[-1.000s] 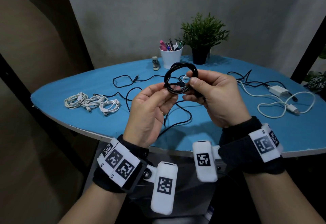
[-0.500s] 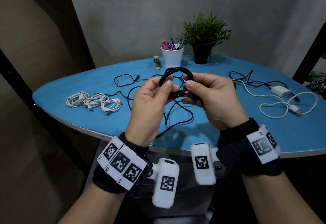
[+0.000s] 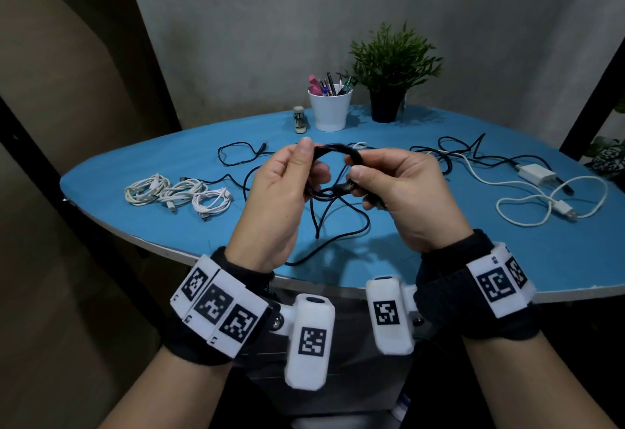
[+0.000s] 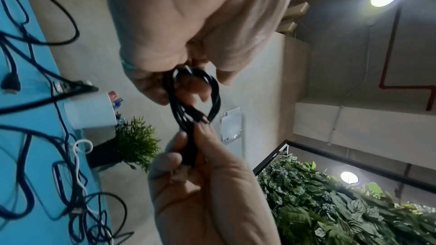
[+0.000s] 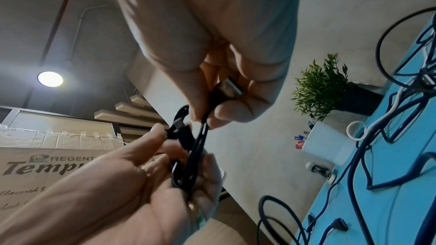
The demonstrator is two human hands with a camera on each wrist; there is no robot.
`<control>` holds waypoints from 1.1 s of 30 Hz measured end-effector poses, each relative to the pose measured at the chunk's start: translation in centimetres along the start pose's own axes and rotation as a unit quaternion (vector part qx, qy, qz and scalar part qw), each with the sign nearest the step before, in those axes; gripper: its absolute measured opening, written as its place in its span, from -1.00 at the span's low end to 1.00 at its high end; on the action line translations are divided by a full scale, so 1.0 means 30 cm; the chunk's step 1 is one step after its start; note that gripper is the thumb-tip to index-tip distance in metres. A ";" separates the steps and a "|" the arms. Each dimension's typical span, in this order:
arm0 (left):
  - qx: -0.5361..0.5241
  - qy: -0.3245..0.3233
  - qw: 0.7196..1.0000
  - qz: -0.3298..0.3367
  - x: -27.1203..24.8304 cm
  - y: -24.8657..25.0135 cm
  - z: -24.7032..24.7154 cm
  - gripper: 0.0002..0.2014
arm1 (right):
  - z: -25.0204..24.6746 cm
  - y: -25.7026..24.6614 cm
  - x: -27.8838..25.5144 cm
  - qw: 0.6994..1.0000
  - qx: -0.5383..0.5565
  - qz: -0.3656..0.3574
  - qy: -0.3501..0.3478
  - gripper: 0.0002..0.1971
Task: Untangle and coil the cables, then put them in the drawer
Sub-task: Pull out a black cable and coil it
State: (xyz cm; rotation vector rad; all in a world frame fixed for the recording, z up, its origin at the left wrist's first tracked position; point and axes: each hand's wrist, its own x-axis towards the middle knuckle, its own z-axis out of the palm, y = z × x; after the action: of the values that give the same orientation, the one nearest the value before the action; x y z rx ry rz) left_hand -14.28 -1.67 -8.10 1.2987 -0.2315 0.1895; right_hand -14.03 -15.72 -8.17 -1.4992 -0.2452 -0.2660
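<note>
Head view, white cup (image 3: 329, 111) holding pens (image 3: 333, 84)

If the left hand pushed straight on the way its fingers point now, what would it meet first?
Most likely the right hand: the left hand points across the coiled black cable that both hold, with only that small coil between them. Depth is unclear, so this is a guess.

At the far edge of the blue table (image 3: 111, 171) we see a white cup (image 3: 329, 110) full of pens, a potted green plant (image 3: 392, 66) just beside it, and a small stapler (image 3: 299, 119) to its left.
</note>
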 end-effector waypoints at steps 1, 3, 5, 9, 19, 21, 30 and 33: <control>-0.005 -0.006 1.000 -0.005 -0.002 0.002 0.006 -0.77 | 0.005 0.004 -0.002 1.000 -0.005 0.002 -0.008 -0.83; 0.002 -0.011 1.000 -0.009 -0.002 0.001 0.009 -0.78 | 0.013 0.012 -0.006 1.000 -0.002 0.013 -0.024 -0.84; 0.016 -0.009 1.000 -0.004 0.007 0.004 0.001 -0.80 | 0.015 0.013 -0.008 0.999 0.016 0.037 -0.035 -0.87; 0.071 0.014 0.996 0.045 0.033 0.019 -0.027 -0.80 | 0.002 0.003 -0.014 0.991 0.062 0.101 -0.061 -0.84; 0.157 0.034 0.980 0.118 0.049 0.004 -0.043 -0.81 | -0.022 -0.035 -0.020 0.939 0.307 0.132 -0.077 -0.74; 0.149 0.032 0.982 0.113 0.046 -0.008 -0.034 -0.80 | -0.014 -0.034 -0.020 0.939 0.315 0.120 -0.066 -0.71; 0.021 -0.015 0.999 0.023 0.012 0.000 0.020 -0.78 | 0.008 -0.024 -0.007 0.980 0.193 0.041 -0.001 -0.60; -0.023 -0.033 0.999 0.010 0.000 0.014 0.034 -0.78 | 0.026 -0.012 -0.012 0.993 0.115 0.006 0.016 -0.66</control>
State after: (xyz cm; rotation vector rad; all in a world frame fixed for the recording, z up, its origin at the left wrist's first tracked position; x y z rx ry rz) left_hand -14.45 -2.54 -7.46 1.2588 -0.3041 0.1571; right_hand -14.49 -14.96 -7.92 -1.2664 -0.2331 -0.2419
